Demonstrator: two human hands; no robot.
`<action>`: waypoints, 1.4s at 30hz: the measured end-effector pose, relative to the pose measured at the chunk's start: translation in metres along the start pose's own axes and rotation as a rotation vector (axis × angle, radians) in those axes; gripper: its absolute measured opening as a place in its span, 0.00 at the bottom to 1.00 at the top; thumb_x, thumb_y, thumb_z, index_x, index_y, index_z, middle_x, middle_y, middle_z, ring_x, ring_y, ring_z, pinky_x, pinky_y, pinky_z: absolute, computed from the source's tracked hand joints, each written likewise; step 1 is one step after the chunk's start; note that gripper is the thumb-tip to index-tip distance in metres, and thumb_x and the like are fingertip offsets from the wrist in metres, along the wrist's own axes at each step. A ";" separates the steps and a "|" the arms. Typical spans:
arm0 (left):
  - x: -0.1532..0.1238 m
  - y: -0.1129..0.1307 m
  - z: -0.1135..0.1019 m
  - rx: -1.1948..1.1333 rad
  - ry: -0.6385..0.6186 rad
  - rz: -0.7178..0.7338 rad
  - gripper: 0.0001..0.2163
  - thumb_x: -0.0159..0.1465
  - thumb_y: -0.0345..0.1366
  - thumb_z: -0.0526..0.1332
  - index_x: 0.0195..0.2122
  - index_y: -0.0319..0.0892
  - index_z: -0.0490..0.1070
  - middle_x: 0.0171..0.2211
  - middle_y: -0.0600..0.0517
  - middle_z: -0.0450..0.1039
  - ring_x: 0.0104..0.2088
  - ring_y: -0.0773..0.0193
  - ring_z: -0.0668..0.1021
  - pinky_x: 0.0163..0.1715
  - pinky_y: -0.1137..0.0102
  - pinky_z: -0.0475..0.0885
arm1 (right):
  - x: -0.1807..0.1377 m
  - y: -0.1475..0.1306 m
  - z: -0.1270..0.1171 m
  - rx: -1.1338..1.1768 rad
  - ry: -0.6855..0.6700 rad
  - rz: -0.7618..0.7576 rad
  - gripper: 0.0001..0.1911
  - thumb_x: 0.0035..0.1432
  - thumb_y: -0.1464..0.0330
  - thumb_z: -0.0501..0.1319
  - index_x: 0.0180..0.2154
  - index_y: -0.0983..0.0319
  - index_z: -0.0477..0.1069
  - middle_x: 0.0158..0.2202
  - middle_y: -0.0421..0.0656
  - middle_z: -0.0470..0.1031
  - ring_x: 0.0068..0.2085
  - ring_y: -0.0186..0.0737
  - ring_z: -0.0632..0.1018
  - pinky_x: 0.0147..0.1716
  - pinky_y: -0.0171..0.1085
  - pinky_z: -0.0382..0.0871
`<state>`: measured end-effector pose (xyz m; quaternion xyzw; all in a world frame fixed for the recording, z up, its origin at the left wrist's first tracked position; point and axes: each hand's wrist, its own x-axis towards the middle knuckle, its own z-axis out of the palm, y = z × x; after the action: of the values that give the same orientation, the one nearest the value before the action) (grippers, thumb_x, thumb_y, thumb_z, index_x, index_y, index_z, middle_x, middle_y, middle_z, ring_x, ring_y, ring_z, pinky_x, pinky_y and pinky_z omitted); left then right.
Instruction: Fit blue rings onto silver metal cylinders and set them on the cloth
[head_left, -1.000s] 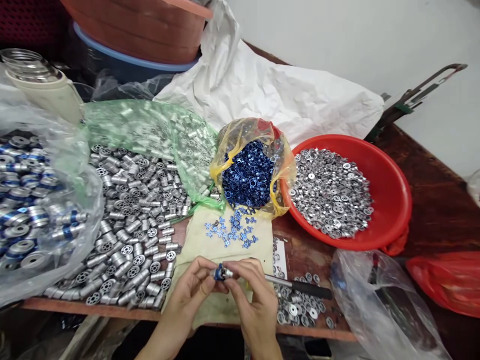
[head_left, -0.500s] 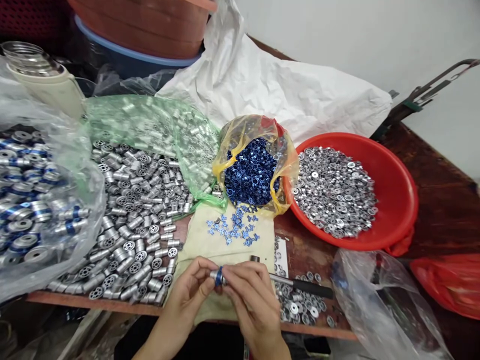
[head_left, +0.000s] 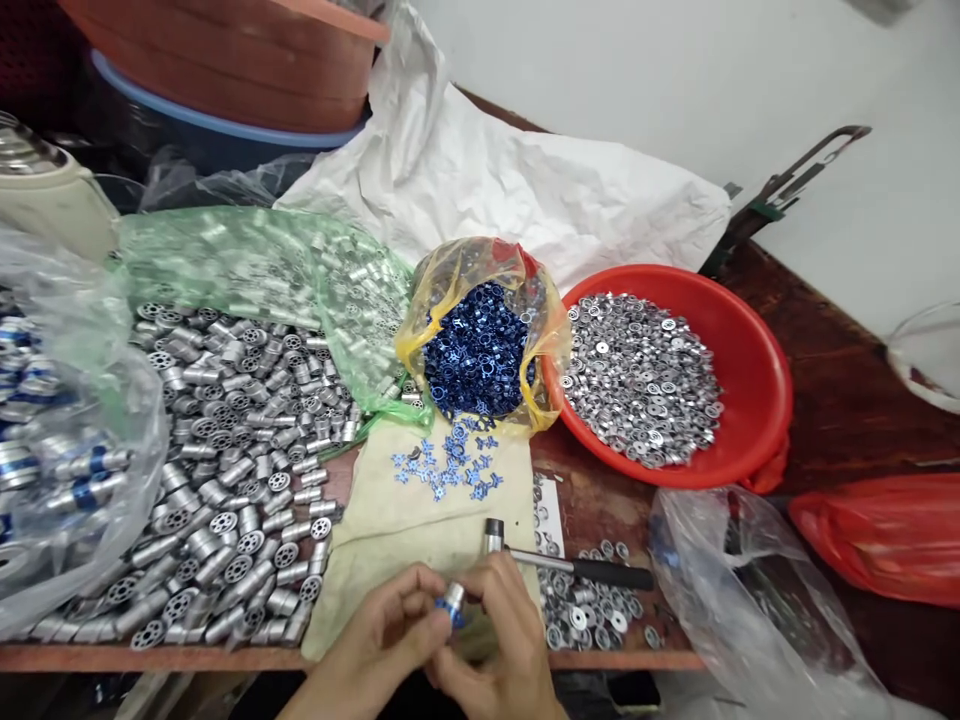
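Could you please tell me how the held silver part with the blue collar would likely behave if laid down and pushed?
The blue-collared silver part might roll on its side, since its end looks round. It is probably stiff, as its sheen suggests metal. The smooth-looking surface could also make it slippery.

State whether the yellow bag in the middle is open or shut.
Open: the yellow bag has its mouth spread wide, and the dark blue pieces inside are in plain view.

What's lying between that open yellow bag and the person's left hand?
In the head view, loose blue pieces lie nearest the yellow bag; then comes bare pale cloth down to the left hand.
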<state>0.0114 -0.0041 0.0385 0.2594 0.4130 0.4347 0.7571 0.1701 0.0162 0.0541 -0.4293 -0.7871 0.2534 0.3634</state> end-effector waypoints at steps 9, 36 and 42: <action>0.009 0.005 -0.003 0.049 0.263 0.133 0.17 0.58 0.51 0.71 0.41 0.44 0.77 0.33 0.52 0.81 0.36 0.59 0.83 0.41 0.69 0.76 | 0.033 0.104 -0.075 -0.510 0.027 0.172 0.10 0.68 0.66 0.57 0.40 0.56 0.78 0.36 0.45 0.78 0.40 0.48 0.77 0.38 0.43 0.75; -0.003 0.000 -0.008 0.686 0.342 0.375 0.08 0.66 0.42 0.64 0.44 0.51 0.79 0.40 0.55 0.84 0.41 0.60 0.83 0.42 0.73 0.77 | 0.018 0.001 -0.001 0.031 0.118 -0.179 0.26 0.60 0.86 0.58 0.56 0.63 0.73 0.46 0.49 0.81 0.46 0.44 0.79 0.44 0.44 0.77; -0.003 -0.001 -0.005 0.419 0.273 0.219 0.10 0.64 0.45 0.65 0.40 0.46 0.78 0.37 0.52 0.82 0.40 0.59 0.82 0.42 0.71 0.75 | 0.014 -0.001 -0.010 -0.046 -0.001 -0.187 0.27 0.60 0.84 0.56 0.60 0.65 0.68 0.49 0.52 0.78 0.50 0.45 0.77 0.47 0.45 0.76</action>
<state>0.0073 -0.0073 0.0362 0.3926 0.5616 0.4502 0.5726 0.1720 0.0281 0.0658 -0.3619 -0.8296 0.2005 0.3751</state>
